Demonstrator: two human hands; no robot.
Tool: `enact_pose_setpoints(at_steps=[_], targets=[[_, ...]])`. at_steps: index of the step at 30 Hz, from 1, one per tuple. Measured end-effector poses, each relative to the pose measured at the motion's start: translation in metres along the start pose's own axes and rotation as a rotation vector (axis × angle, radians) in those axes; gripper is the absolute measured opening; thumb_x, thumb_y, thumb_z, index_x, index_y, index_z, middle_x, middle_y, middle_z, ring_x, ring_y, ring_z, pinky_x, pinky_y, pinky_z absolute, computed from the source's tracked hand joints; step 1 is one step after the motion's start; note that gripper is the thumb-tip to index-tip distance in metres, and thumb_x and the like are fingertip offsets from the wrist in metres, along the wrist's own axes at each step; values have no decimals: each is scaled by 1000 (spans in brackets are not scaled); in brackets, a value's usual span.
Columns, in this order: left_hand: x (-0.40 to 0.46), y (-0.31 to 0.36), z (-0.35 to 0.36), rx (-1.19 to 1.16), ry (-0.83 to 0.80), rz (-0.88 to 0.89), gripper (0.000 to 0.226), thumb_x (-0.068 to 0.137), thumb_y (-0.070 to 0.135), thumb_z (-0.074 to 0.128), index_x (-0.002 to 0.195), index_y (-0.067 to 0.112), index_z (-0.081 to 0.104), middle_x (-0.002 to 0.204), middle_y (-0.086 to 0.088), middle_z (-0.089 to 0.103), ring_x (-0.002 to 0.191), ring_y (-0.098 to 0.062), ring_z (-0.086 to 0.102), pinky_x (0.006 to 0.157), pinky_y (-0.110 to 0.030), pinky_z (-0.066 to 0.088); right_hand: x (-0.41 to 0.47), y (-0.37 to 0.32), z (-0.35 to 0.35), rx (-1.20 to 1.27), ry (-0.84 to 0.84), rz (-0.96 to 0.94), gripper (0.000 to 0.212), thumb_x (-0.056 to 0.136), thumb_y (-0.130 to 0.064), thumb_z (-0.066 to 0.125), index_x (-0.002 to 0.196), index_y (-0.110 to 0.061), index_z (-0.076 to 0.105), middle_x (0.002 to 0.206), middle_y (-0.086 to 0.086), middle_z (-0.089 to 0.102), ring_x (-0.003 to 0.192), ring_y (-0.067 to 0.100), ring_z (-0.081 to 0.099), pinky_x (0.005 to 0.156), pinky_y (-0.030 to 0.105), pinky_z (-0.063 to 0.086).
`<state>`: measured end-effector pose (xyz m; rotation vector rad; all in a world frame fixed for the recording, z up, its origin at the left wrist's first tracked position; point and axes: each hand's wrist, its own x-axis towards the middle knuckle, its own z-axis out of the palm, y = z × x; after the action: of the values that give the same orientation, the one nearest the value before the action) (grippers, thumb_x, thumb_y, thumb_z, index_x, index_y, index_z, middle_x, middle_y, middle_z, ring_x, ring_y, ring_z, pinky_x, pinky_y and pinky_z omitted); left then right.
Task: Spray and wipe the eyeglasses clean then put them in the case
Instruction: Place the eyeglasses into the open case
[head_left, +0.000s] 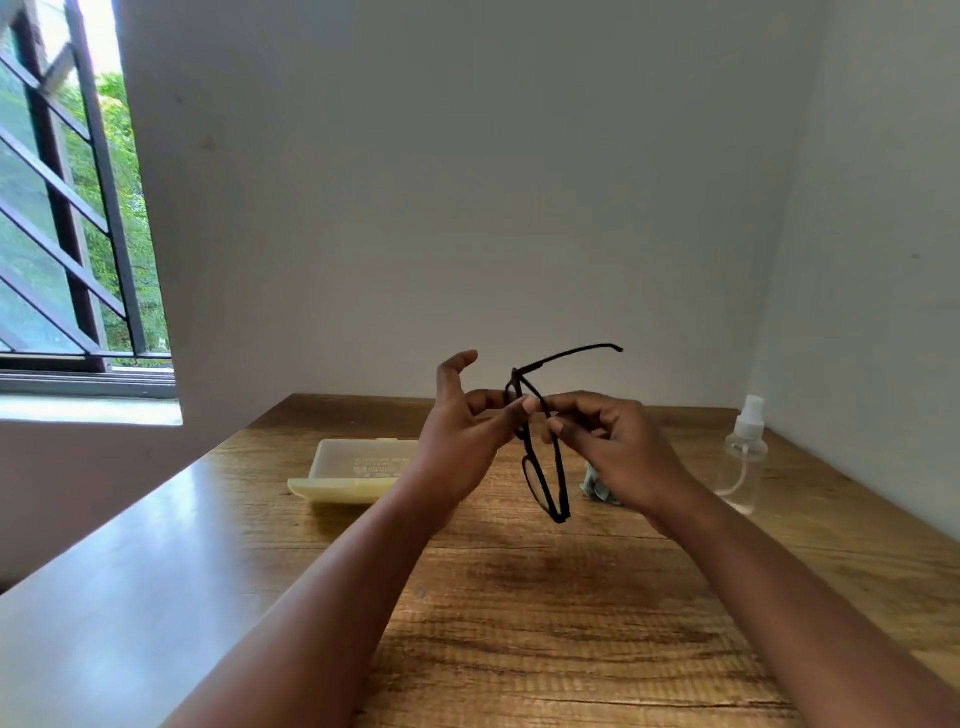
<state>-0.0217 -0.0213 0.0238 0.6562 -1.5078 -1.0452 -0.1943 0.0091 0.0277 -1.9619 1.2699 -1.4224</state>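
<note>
- A wooden, grain-streaked counter (545, 623) fills the near part of the view, and two bare forearms reach forward over it.
- Both hands are raised above the counter, holding thin black-framed eyeglasses (543, 452) between them, clear of the surface.
- The left hand (462, 441) pinches the frame near its upper end with thumb and a finger, its other fingers spread upward.
- The right hand (608, 441) has its fingers curled round the middle of the frame.
- The eyeglasses hang with the lens front pointing down; one temple arm sticks out up and to the right.
- A small greenish crumpled cloth (597, 486) lies on the counter, mostly hidden behind the right hand.
- An open pale-yellow translucent plastic case (353, 470) lies on the counter behind the left hand.
- A clear plastic spray bottle with a white nozzle (743, 457) stands upright at the far right, near the wall.
- A barred window (72, 208) shows at far left.
</note>
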Motion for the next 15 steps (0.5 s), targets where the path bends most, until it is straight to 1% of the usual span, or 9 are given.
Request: enact_pose_setpoints(at_steps=[3, 4, 5, 7, 9, 10, 11, 13, 15], targets=[[0, -1, 0, 43, -18, 5, 73, 86, 18, 72, 142, 26, 26, 108, -14, 68, 100, -21, 70, 97, -47, 52, -1, 0, 2, -23, -50, -30, 20, 93, -18, 65, 108, -28, 73, 91, -11, 75, 96, 0, 68, 90, 28, 54], [0, -1, 0, 54, -22, 9, 73, 86, 19, 72, 142, 28, 26, 109, -13, 68, 100, -21, 70, 98, -47, 51, 0, 1, 2, -32, -30, -40, 19, 91, -20, 67, 106, -28, 74, 92, -11, 75, 96, 1, 68, 89, 30, 55], [0, 0, 0, 55, -25, 11, 74, 85, 20, 73, 142, 29, 27, 109, -13, 69, 101, -21, 69, 98, -47, 51, 1, 3, 1, -51, 25, -64, 16, 89, -22, 69, 104, -26, 74, 94, -9, 75, 94, 3, 68, 87, 32, 56], [0, 2, 0, 39, -34, 7, 74, 84, 24, 74, 142, 32, 29, 109, -12, 69, 102, -21, 69, 99, -48, 50, 4, 6, -3, -152, 249, -165, 12, 87, -21, 72, 99, -19, 72, 91, -6, 70, 84, 7, 66, 76, 29, 57], [-1, 3, -1, 32, -55, -3, 75, 83, 25, 74, 143, 32, 31, 111, -12, 69, 102, -21, 69, 98, -47, 51, 7, 8, -10, -304, 500, -285, 17, 86, -16, 72, 102, -15, 65, 93, -3, 60, 78, 10, 59, 66, 24, 50], [-1, 4, -1, 30, -72, -6, 74, 83, 24, 74, 143, 32, 32, 112, -12, 68, 103, -21, 69, 97, -47, 51, 8, 10, -14, -360, 585, -312, 23, 86, -13, 72, 107, -15, 62, 99, -1, 55, 81, 13, 56, 66, 24, 47], [-1, 4, 0, 28, -89, -7, 74, 82, 22, 74, 143, 31, 34, 113, -11, 68, 103, -22, 69, 96, -47, 52, 10, 12, -17, -403, 630, -310, 30, 87, -11, 70, 115, -16, 59, 108, 1, 52, 87, 15, 55, 70, 24, 45], [-3, 5, 2, 21, -122, -7, 76, 79, 23, 76, 143, 30, 36, 114, -11, 68, 105, -23, 68, 93, -48, 54, 12, 19, -20, -497, 638, -271, 44, 89, -9, 66, 130, -19, 53, 125, 4, 46, 106, 19, 50, 81, 28, 44], [-4, 5, 4, 7, -145, -10, 79, 74, 26, 77, 143, 27, 38, 114, -13, 67, 104, -25, 68, 93, -47, 54, 14, 26, -21, -563, 611, -231, 45, 91, -8, 62, 134, -19, 53, 132, 4, 46, 115, 21, 44, 87, 31, 40]])
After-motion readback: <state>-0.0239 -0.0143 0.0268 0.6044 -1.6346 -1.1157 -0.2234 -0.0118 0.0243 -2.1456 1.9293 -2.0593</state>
